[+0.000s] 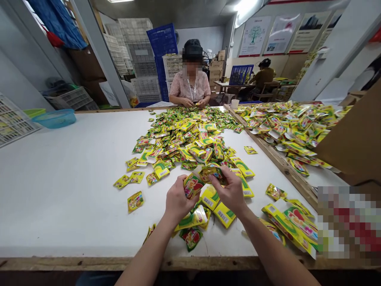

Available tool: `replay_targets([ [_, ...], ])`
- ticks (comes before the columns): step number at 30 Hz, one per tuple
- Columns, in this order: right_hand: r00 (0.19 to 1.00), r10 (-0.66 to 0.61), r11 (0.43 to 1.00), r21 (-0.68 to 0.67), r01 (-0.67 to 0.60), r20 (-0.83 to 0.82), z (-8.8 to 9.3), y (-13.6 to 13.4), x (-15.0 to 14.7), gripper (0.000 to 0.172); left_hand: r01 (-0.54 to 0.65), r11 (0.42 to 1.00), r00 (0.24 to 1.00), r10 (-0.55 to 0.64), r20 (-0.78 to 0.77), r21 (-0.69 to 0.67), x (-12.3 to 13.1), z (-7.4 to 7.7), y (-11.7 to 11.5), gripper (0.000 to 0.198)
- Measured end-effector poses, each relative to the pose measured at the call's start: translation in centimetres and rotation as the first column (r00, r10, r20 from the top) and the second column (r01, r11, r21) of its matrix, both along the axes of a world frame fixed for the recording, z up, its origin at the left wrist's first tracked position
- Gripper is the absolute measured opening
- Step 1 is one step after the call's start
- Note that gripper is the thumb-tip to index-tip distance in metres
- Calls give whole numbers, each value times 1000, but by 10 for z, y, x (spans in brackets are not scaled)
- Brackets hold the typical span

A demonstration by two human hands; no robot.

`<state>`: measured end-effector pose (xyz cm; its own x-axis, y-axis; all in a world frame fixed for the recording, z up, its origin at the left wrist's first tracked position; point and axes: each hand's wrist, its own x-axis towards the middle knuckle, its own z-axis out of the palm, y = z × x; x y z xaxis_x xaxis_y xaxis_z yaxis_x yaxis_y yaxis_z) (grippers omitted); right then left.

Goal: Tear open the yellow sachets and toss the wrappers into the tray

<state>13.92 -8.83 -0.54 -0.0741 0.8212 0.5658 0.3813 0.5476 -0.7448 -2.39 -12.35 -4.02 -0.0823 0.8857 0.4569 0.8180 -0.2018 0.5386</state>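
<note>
On the near side of the big heap of packets [190,139], both forearms enter from the bottom edge, cut off below the elbow. The left hand [177,200] is closed around a red-and-yellow packet [193,186]. Its fingers cover the packet's lower part. The right hand [232,193], close beside the left but not touching it, pinches a crinkled packet [209,172] between thumb and fingers. How many packets that pinch holds is hard to tell.

Loose packets [224,215] lie under and between the wrists, partly hidden by them, nearer than the heap's front edge. Right of these, still short of the heap, a bundle of larger packs [290,226] runs into a pixelated block [348,222] that hides what sits there. The print on every packet is too small to read.

The heap spreads over the white table [65,178]. A wooden strip [282,165] runs along its right, and beyond the strip lies a second heap [293,123], partly covered by a brown cardboard sheet [354,139]. Far left of the heap stand a blue basin [55,118] and a white crate [13,123], which the frame cuts off.

Behind the heap sits a person in a pink top [191,85], whose hands are low among the packets and mostly hidden. Behind that person rise stacked crates [143,59]. Far right of the heap, a second seated person [263,75] is too small to make out.
</note>
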Motion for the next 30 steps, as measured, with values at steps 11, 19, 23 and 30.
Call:
replay_targets([
  [11, 947, 273, 821, -472, -321, -168, -7, 13, 6, 27, 96, 993, 946, -111, -305, -62, -10, 4, 0, 44],
  [19, 935, 106, 833, -483, -269, -337, -17, 10, -7, 35, -21, 1000, 914, 18, -406, -2, -2, 0, -1, 38],
  [23, 977, -10, 939, -338, -63, -211, -20, 6, -12, 40, 46, 999, 979, -49, -197, -22, -2, 2, -2, 38],
  [30, 986, -74, 997, 18, 78, -150, -22, 0, -18, 18, 106, 994, 994, -106, 23, 6, -8, 8, -2, 40],
])
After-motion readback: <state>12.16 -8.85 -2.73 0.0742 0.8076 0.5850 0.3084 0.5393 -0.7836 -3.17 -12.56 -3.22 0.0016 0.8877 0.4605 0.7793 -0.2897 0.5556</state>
